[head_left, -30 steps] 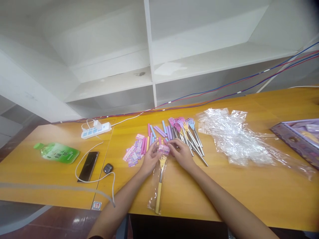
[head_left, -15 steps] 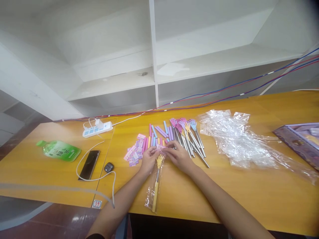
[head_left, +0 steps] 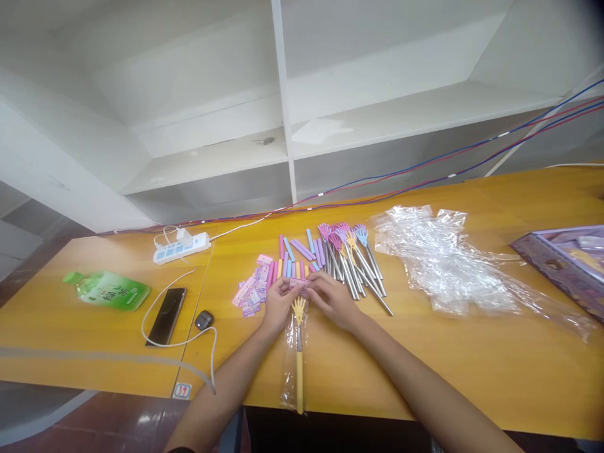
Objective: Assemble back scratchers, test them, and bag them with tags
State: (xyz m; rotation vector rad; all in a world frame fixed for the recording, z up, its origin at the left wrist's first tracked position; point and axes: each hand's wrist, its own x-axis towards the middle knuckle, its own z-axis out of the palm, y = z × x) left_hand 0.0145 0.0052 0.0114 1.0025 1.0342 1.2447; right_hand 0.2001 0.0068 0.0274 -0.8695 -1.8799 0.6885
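A yellow back scratcher (head_left: 299, 371) with a hand-shaped head lies inside a clear plastic bag (head_left: 289, 377), its handle towards me. At the bag's top is a small pink card (head_left: 296, 282). My left hand (head_left: 279, 303) pinches the card and bag top from the left. From the right, my right hand (head_left: 334, 298) grips the same top edge with closed fingers. Just beyond my hands lie several coloured handle sleeves (head_left: 302, 249). A pile of printed cards (head_left: 252, 289) is left of them, and several back scratchers with bare metal rods (head_left: 352, 261) are right.
Clear plastic bags (head_left: 438, 258) are heaped on the right, near a purple box (head_left: 557, 261). On the left are a green bottle (head_left: 111, 290), a phone (head_left: 166, 316), a black case (head_left: 204, 320), a white cable (head_left: 214, 358) and a power strip (head_left: 182, 248). Shelving (head_left: 287, 126) rises behind.
The bag with the back scratcher now hangs straighter below my hands, its lower end shifted slightly right and nearer me. The pink card shows flatter between my fingers. My view has shifted slightly.
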